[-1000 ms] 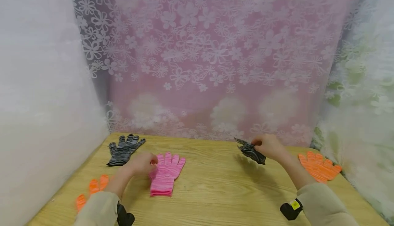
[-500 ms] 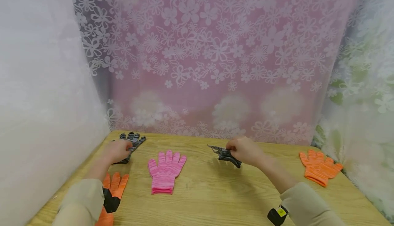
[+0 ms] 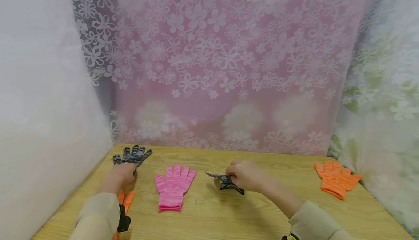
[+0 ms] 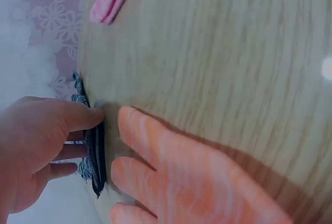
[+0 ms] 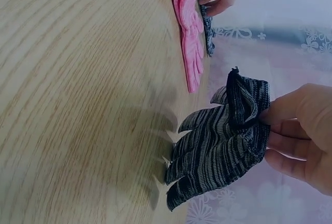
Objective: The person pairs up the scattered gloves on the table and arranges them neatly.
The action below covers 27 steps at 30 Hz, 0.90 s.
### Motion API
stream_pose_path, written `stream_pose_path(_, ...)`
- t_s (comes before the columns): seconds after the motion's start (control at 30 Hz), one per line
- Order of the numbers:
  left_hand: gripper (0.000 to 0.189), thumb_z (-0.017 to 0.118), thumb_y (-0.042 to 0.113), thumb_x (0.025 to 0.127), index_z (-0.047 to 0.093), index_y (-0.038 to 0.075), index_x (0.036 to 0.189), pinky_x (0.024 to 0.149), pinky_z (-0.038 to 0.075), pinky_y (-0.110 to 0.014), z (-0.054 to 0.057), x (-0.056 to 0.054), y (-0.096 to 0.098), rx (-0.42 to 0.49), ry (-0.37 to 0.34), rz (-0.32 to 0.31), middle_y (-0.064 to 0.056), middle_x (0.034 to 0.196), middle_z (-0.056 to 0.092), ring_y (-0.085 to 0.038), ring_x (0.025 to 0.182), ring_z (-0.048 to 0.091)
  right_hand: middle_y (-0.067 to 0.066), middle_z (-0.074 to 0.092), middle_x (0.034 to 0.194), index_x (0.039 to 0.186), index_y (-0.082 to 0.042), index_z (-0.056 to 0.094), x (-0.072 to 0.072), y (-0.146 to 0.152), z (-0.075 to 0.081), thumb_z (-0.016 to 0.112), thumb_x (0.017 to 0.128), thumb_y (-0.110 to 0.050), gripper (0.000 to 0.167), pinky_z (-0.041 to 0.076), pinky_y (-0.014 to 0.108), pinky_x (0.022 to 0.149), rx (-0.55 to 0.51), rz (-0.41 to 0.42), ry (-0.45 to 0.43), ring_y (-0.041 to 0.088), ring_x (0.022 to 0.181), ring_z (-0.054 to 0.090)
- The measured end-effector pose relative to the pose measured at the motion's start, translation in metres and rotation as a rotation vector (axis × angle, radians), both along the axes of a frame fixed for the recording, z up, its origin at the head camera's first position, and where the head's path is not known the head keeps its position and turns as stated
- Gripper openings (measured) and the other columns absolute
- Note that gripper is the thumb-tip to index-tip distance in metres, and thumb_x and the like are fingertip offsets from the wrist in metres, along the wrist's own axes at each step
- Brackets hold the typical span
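My right hand (image 3: 245, 175) pinches a black-and-grey striped knit glove (image 5: 212, 146) by its cuff. The glove hangs tilted close over the table, its fingers pointing down to the wood in the right wrist view. At the back left, my left hand (image 4: 46, 146) reaches a second black-and-grey glove (image 3: 133, 155) lying flat. Its thumb is at the cuff edge and its fingers, spread a little, rest on the knit. A pink glove (image 3: 173, 189) lies palm-down between the two hands, fingers toward the back. Under the left forearm lies an orange glove (image 4: 192, 177), partly hidden in the head view.
Another orange glove (image 3: 337, 179) lies near the right edge of the wooden table (image 3: 203, 222). A pink flowered curtain (image 3: 209, 69) hangs behind the table. White sheeting (image 3: 49, 105) stands along the left side, and leafy translucent sheeting (image 3: 379, 123) along the right.
My right hand has carried its black-and-grey glove leftward and lower. My left hand has moved from beside the pink glove to the far-left black-and-grey glove, down to its cuff.
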State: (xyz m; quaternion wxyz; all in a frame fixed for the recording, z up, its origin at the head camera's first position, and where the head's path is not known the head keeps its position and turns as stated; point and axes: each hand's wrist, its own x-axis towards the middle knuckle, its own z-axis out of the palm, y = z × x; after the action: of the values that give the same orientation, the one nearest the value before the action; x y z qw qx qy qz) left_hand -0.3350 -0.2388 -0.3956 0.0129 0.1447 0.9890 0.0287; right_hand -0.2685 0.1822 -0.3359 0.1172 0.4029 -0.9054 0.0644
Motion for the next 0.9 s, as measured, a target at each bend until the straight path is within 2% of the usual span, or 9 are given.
stream_pose_path(0.13, 0.01, 0.056, -0.001, 0.084, 0.058, 0.007, 0.078, 0.067, 0.046, -0.044, -0.001, -0.003, 0.001, 0.029, -0.027, 0.004, -0.008, 0.079, 0.06, -0.027, 0.073, 0.058, 0.001, 0.063, 0.088, 0.09, -0.01, 0.071, 0.001, 0.0, -0.003, 0.063, 0.08, 0.0, 0.016, 0.047, 0.023, 0.062, -0.001, -0.015, -0.008, 0.013, 0.077, 0.06)
stream_pose_path(0.23, 0.015, 0.055, -0.003, 0.083, 0.058, 0.006, 0.073, 0.061, 0.043, -0.038, -0.002, -0.005, 0.001, 0.042, -0.021, -0.001, -0.005, 0.072, 0.057, -0.021, 0.064, 0.053, 0.0, 0.063, 0.087, 0.09, -0.011, 0.071, 0.002, 0.001, -0.004, 0.063, 0.08, 0.0, 0.016, 0.046, 0.022, 0.061, 0.004, -0.023, 0.003, 0.012, 0.076, 0.06)
stream_pose_path(0.33, 0.02, 0.055, -0.004, 0.083, 0.053, 0.007, 0.066, 0.059, 0.04, -0.038, -0.001, -0.007, 0.001, 0.039, 0.001, -0.007, -0.005, 0.066, 0.053, -0.02, 0.061, 0.05, -0.001, 0.063, 0.086, 0.09, -0.011, 0.071, 0.002, 0.002, -0.005, 0.063, 0.08, -0.001, 0.017, 0.046, 0.022, 0.06, 0.005, -0.026, 0.016, 0.011, 0.074, 0.06)
stream_pose_path(0.5, 0.02, 0.055, -0.006, 0.081, 0.052, 0.006, 0.065, 0.061, 0.045, -0.042, 0.0, -0.009, 0.001, 0.031, 0.048, -0.017, -0.007, 0.066, 0.055, -0.025, 0.064, 0.056, 0.0, 0.063, 0.084, 0.089, -0.012, 0.071, 0.001, 0.001, -0.007, 0.063, 0.079, 0.0, 0.018, 0.046, 0.022, 0.058, 0.001, -0.038, 0.052, 0.012, 0.073, 0.06)
stream_pose_path(0.57, 0.027, 0.053, -0.008, 0.08, 0.047, 0.008, 0.059, 0.055, 0.042, -0.038, 0.002, -0.009, 0.001, 0.058, 0.062, -0.023, -0.002, 0.059, 0.046, -0.02, 0.055, 0.049, 0.0, 0.063, 0.084, 0.088, -0.012, 0.071, 0.001, 0.001, -0.008, 0.062, 0.079, 0.001, 0.018, 0.046, 0.022, 0.057, -0.007, -0.049, 0.061, 0.013, 0.073, 0.06)
stream_pose_path(0.63, 0.034, 0.051, -0.009, 0.08, 0.039, 0.011, 0.056, 0.05, 0.033, -0.033, 0.006, -0.01, -0.001, 0.102, 0.072, -0.021, 0.002, 0.054, 0.033, -0.014, 0.05, 0.035, 0.001, 0.063, 0.084, 0.088, -0.011, 0.071, 0.001, 0.001, -0.009, 0.062, 0.078, 0.002, 0.018, 0.045, 0.021, 0.057, -0.017, -0.056, 0.064, 0.013, 0.073, 0.06)
stream_pose_path(0.73, 0.039, 0.049, -0.008, 0.081, 0.031, 0.015, 0.056, 0.051, 0.022, -0.029, 0.016, -0.013, -0.004, 0.181, 0.095, -0.011, 0.004, 0.055, 0.019, -0.013, 0.052, 0.018, 0.001, 0.063, 0.083, 0.087, -0.01, 0.071, 0.001, 0.001, -0.01, 0.062, 0.078, 0.003, 0.018, 0.045, 0.021, 0.055, -0.026, -0.061, 0.064, 0.014, 0.073, 0.06)
stream_pose_path(0.9, 0.043, 0.049, -0.007, 0.082, 0.022, 0.018, 0.059, 0.052, 0.017, -0.029, 0.041, -0.02, -0.004, 0.254, 0.139, -0.019, 0.005, 0.055, 0.014, -0.011, 0.05, 0.012, 0.001, 0.063, 0.083, 0.087, -0.009, 0.071, 0.0, 0.001, -0.011, 0.062, 0.078, 0.003, 0.017, 0.044, 0.021, 0.054, -0.03, -0.061, 0.065, 0.016, 0.073, 0.061)
